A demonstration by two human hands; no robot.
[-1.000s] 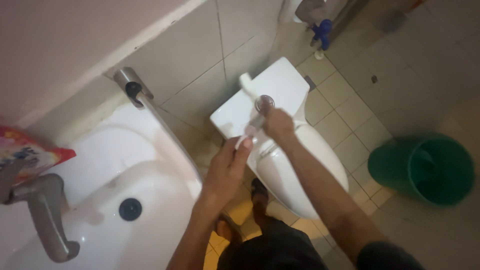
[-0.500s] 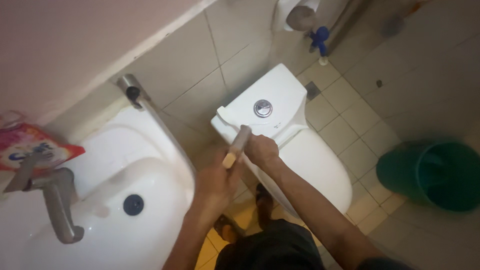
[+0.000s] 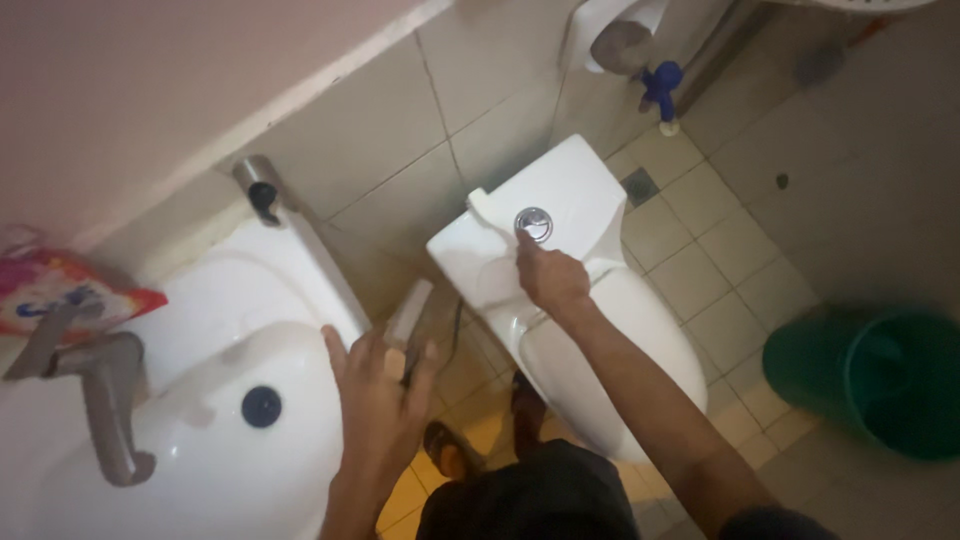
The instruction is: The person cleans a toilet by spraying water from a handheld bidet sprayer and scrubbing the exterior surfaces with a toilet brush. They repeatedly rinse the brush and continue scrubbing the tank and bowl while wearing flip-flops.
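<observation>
A finger on the flush button in a tiled bathroom.
The right hand (image 3: pixel 550 278) presses the chrome flush button (image 3: pixel 534 223) atop the white toilet tank (image 3: pixel 580 195); the left hand (image 3: pixel 378 400), fingers spread, loosely holds a pale stick (image 3: pixel 408 322) beside the sink's (image 3: pixel 200 350) right edge.

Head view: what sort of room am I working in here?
A small tiled bathroom, most likely in a home: a white toilet with a flush button on its tank, a white washbasin and a green bucket.
</observation>
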